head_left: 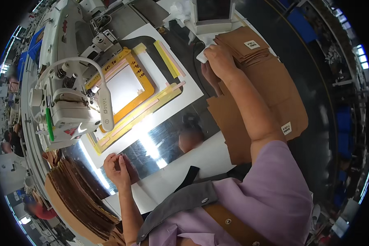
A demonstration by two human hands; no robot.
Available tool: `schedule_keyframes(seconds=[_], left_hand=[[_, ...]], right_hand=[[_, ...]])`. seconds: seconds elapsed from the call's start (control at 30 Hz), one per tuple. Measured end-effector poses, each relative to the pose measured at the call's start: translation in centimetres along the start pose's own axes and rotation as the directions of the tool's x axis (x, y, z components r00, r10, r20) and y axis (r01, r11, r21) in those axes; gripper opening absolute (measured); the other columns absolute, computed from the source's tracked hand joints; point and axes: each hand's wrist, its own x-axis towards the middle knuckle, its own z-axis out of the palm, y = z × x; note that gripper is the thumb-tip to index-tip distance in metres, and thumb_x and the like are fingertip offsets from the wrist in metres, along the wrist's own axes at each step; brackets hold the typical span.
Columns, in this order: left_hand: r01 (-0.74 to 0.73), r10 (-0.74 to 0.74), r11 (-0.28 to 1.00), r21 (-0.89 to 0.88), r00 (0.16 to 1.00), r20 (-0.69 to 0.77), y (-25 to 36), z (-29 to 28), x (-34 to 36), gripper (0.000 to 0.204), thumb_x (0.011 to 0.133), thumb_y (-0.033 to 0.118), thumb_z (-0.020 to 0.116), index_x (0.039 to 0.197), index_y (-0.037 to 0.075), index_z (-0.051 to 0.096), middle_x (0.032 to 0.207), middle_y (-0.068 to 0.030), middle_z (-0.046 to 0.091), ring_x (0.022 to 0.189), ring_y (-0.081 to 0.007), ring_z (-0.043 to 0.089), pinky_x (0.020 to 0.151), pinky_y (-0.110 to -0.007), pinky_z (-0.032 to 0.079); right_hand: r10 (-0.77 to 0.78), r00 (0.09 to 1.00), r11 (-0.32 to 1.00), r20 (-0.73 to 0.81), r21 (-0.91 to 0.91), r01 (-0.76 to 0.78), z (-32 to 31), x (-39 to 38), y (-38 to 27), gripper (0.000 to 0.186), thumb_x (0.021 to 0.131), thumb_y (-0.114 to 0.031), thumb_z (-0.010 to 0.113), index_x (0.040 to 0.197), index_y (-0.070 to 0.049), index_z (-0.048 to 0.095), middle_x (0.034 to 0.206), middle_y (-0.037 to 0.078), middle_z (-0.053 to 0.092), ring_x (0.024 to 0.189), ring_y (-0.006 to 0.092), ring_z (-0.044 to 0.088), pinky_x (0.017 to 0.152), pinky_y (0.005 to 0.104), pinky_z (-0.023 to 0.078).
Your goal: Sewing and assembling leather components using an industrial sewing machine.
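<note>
My right hand (219, 61) reaches to the far right, its fingers closed at the edge of a small white box (201, 56). A brown stack of flat panels (242, 43) lies right beside that hand, and my forearm passes over more brown panels (274, 86). My left hand (117, 170) is at the table's near left edge, fingers curled in and thumb up, with nothing visible in it. Ahead of it, a yellow frame (149, 88) with handwritten marks lies on a white sheet (192, 88), partly under the sewing machine head (71, 104).
A thick stack of brown pieces (76, 201) stands at the near left. The shiny metal tabletop (164, 143) reflects overhead light. A curved white lamp (106, 110) hangs by the machine head. A dark-screened panel (213, 14) stands at the back, with a dark cable below it.
</note>
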Motion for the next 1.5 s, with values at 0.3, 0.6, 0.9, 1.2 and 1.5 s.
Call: schedule_keyframes(seconds=[0.3,0.6,0.9,1.2,1.5], left_hand=[[0.005,0.008,0.986,-0.166,0.997,0.078,4.8,3.0,3.6,0.012,0.091,0.009,0.072,0.1,0.001,0.068,0.105,-0.0136,0.067,0.098,-0.0264,0.065,0.088,-0.036,0.052],[0.397,-0.132,0.678,-0.618,0.894,0.428,12.3,10.0,8.8,0.032,0.091,0.016,0.076,0.113,-0.006,0.067,0.114,-0.0163,0.072,0.092,-0.0192,0.072,0.081,-0.031,0.057],[0.554,-0.459,0.688,-0.469,0.832,0.311,4.0,5.7,8.8,0.017,0.093,0.012,0.072,0.085,-0.002,0.068,0.066,-0.0023,0.065,0.052,-0.0067,0.056,0.052,-0.023,0.047],[0.362,-0.362,0.922,-0.137,0.932,0.025,1.8,4.0,9.0,0.022,0.088,0.014,0.077,0.077,-0.001,0.067,0.055,0.0021,0.053,0.051,-0.0051,0.043,0.049,-0.025,0.035],[-0.434,0.406,0.878,0.203,0.899,0.164,4.4,3.6,6.4,0.049,0.089,0.034,0.073,0.122,0.0,0.062,0.125,-0.0175,0.064,0.116,-0.0344,0.061,0.102,-0.045,0.046]], right_hand=[[0.134,0.988,0.958,-0.079,0.266,-0.109,-2.6,0.9,-0.8,0.008,0.089,-0.007,0.067,0.094,-0.001,0.071,0.092,0.01,0.07,0.081,0.0272,0.067,0.073,0.0377,0.053],[-0.098,0.995,0.744,-0.022,0.663,0.088,-3.0,-2.2,-17.3,0.01,0.084,-0.006,0.073,0.093,-0.003,0.07,0.09,0.008,0.068,0.079,0.0252,0.067,0.071,0.0356,0.051],[-0.341,0.94,0.816,-0.024,0.489,0.309,0.2,-2.7,-20.6,0.037,0.084,-0.019,0.076,0.116,-0.003,0.068,0.124,0.009,0.066,0.123,0.0249,0.058,0.104,0.0418,0.045],[-0.494,0.864,0.807,0.098,0.42,0.414,0.8,-4.2,-22.9,0.053,0.09,-0.035,0.071,0.13,0.0,0.061,0.14,0.014,0.059,0.138,0.0274,0.049,0.118,0.0466,0.034],[-0.481,0.849,0.841,0.22,0.389,0.376,1.4,-4.0,-22.8,0.068,0.096,-0.047,0.06,0.144,-0.001,0.049,0.149,0.017,0.05,0.144,0.0298,0.041,0.124,0.0505,0.021]])
